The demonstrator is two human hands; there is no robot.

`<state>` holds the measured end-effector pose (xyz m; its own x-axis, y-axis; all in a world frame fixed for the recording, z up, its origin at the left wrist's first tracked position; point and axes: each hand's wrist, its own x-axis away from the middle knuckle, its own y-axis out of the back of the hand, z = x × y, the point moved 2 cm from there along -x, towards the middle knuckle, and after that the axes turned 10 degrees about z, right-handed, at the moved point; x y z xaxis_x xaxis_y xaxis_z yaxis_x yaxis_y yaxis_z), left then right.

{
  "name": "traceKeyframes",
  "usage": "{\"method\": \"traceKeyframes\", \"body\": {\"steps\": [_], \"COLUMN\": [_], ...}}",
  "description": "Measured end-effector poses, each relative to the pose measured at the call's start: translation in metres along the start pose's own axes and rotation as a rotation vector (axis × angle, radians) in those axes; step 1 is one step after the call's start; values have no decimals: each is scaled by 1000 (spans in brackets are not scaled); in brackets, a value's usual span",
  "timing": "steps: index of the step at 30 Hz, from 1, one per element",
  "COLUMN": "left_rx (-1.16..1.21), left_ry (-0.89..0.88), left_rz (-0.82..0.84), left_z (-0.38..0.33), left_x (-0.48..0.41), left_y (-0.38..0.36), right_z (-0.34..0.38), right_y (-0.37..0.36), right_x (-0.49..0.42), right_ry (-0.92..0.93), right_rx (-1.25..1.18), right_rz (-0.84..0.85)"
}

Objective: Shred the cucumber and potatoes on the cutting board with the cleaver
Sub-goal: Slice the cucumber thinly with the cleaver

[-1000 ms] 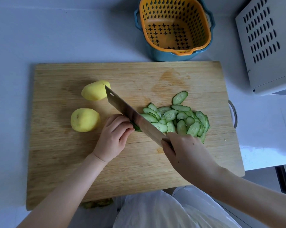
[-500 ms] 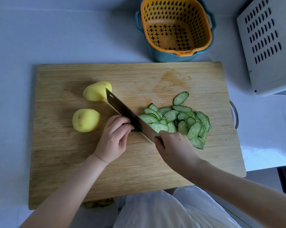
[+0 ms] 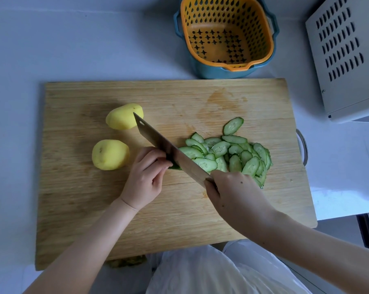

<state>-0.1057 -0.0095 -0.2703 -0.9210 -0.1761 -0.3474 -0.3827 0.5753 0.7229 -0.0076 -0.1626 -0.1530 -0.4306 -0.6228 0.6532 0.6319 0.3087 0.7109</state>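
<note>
Person's right hand (image 3: pixel 232 192) clamps the cleaver (image 3: pixel 168 147), left hand (image 3: pixel 145 177) curls on the last cucumber stub (image 3: pixel 176 166) at the blade; slices (image 3: pixel 228 153) right of the blade are unshredded, and the potatoes (image 3: pixel 110 154) sit whole just left of the left hand on the board (image 3: pixel 94 198).

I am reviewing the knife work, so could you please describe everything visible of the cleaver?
The cleaver has a broad rectangular blade of grey metal with a small hole near its far corner. It is held edge down over the board, running diagonally from beside a potato to the right hand, which grips and hides its handle. Curled fingers of the left hand rest against its left face, holding a cucumber stub; slices lie along its right.
</note>
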Motion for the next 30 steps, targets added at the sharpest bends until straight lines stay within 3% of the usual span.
{"method": "traceKeyframes", "body": {"steps": [10, 23, 30], "left_rx": [-2, -21, -29], "left_ry": [10, 0, 92], "left_rz": [-2, -29, -76], "left_z": [-4, 0, 0], "left_x": [0, 0, 5], "left_y": [1, -1, 5], "right_z": [-16, 7, 1], "right_y": [-17, -2, -24], "right_x": [-18, -6, -25], "right_ry": [18, 8, -8], "right_rx": [-202, 18, -34], "right_rz": [-63, -2, -5]}}
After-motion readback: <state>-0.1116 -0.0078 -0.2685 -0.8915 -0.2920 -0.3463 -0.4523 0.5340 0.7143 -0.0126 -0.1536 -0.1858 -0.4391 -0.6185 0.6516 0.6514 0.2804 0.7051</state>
